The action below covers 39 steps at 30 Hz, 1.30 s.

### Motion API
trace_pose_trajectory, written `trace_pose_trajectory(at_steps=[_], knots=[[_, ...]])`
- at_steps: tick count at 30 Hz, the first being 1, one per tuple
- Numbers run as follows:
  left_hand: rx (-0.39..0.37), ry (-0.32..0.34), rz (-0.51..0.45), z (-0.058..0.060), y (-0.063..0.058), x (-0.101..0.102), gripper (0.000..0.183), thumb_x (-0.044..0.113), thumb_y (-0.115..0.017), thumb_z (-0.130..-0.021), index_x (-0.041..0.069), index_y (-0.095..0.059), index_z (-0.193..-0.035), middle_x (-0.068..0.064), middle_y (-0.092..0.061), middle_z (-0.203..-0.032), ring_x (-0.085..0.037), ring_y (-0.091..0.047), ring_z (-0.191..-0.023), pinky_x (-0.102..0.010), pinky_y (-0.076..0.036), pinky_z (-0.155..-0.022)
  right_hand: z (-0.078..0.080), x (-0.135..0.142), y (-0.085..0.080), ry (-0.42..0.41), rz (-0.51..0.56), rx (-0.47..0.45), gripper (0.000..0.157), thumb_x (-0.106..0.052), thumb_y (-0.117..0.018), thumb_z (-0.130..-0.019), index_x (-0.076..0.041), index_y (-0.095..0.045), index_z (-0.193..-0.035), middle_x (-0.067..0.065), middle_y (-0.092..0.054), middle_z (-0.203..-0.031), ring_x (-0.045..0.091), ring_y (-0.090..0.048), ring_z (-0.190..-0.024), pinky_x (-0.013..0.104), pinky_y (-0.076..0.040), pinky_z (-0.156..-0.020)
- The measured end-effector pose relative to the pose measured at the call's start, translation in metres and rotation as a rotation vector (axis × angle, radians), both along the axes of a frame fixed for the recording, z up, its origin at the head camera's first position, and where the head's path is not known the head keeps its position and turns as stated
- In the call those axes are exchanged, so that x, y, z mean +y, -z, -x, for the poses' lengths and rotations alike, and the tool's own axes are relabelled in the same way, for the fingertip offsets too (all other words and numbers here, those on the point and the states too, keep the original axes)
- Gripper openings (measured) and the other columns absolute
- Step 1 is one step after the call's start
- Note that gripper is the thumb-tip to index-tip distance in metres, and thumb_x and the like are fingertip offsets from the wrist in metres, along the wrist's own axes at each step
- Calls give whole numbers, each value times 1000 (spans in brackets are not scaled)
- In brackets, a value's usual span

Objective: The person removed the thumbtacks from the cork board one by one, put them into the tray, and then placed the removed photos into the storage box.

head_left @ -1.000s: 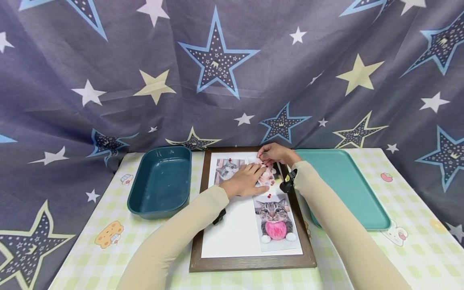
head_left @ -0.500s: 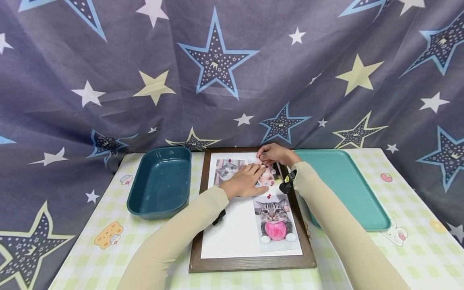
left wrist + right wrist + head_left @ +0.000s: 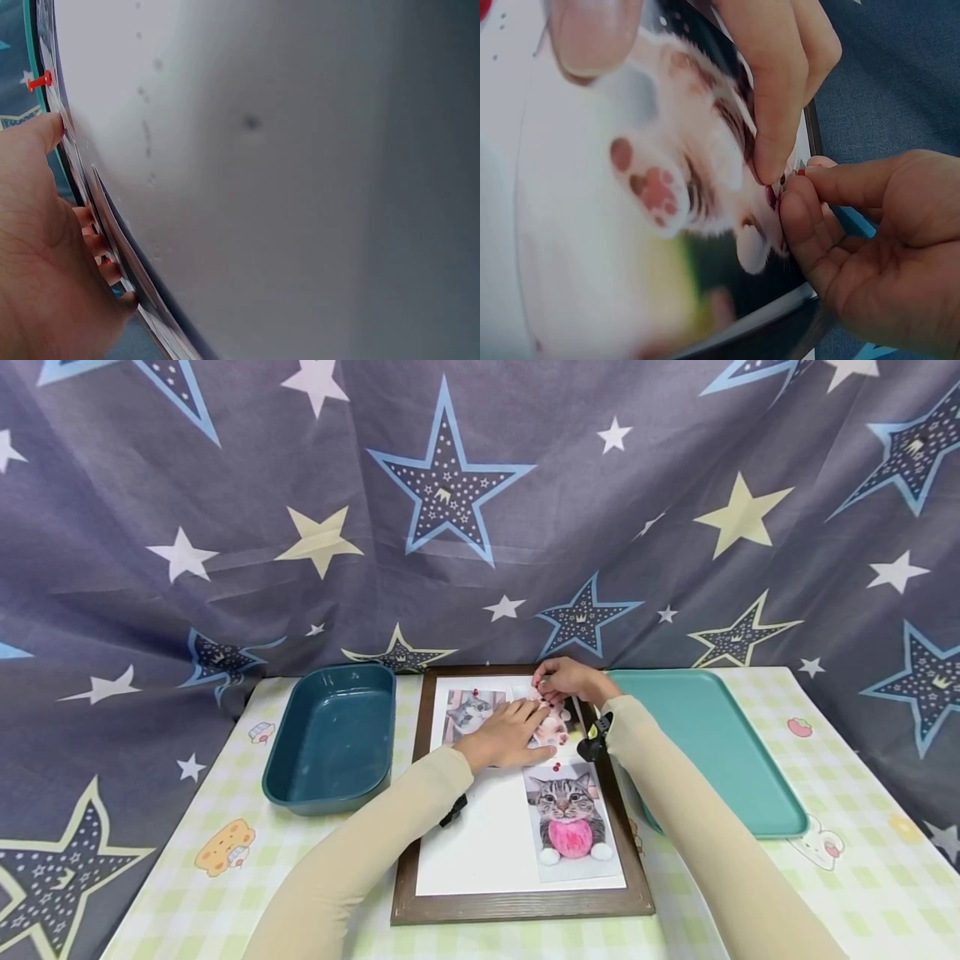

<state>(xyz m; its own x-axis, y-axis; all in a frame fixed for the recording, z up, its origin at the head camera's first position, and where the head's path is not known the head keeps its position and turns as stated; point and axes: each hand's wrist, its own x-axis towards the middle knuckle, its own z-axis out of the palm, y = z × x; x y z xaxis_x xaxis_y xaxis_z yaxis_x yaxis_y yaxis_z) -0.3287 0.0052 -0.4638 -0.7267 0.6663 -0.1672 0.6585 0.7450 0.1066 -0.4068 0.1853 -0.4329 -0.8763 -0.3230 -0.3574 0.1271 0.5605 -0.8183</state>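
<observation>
You can read no text, label, brand, number or sign in any of your three views.
</observation>
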Motion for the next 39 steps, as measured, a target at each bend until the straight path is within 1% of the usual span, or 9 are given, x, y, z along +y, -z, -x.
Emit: trace_pose_trajectory(at_steps=[4, 10, 21, 31, 39], knots=[[-3, -2, -6, -1, -1, 0, 82, 64, -35, -103, 15, -15, -165, -10, -16, -171, -29, -14, -158, -50, -15, -129, 0, 0, 1, -6, 16, 5, 16, 5, -54, -98, 8, -57, -113, 2, -59, -76, 11, -58, -69, 24, -53, -67], [-6, -7, -1, -1, -1, 0, 81, 64, -35, -104, 16, -15, -165, -9, -16, -171, -29, -15, -158, -51, -15, -129, 0, 1, 1, -21, 12, 19, 17, 6, -54, -97, 8, -56, -113, 2, -59, -76, 11, -58, -70, 24, -53, -66], [17, -3, 12, -1, -1, 1, 80, 64, -35, -103, 16, -16, -165, -9, -18, -170, -29, -16, -158, -50, -16, -129, -1, 0, 0, -9, 8, 19, 15, 5, -55, -98, 7, -56, -112, 2, -58, -75, 11, -57, -69, 24, -53, -66], [8, -1, 13, 0, 0, 0, 80, 65, -34, -104, 16, -17, -165, -10, -17, -171, -29, -15, -158, -50, -16, -129, -1, -1, -1, -5, -10, 11, 12, 4, -54, -99, 4, -57, -111, 2, -56, -75, 13, -56, -69, 24, -51, -65], [8, 0, 5, 1, 2, 1, 81, 65, -35, -103, 15, -16, -165, -10, -17, -170, -29, -16, -158, -51, -16, -129, -2, -1, -2, -5, -17, 8, 14, 6, -52, -99, 5, -56, -112, 3, -55, -74, 13, -56, -69, 25, -52, -66]])
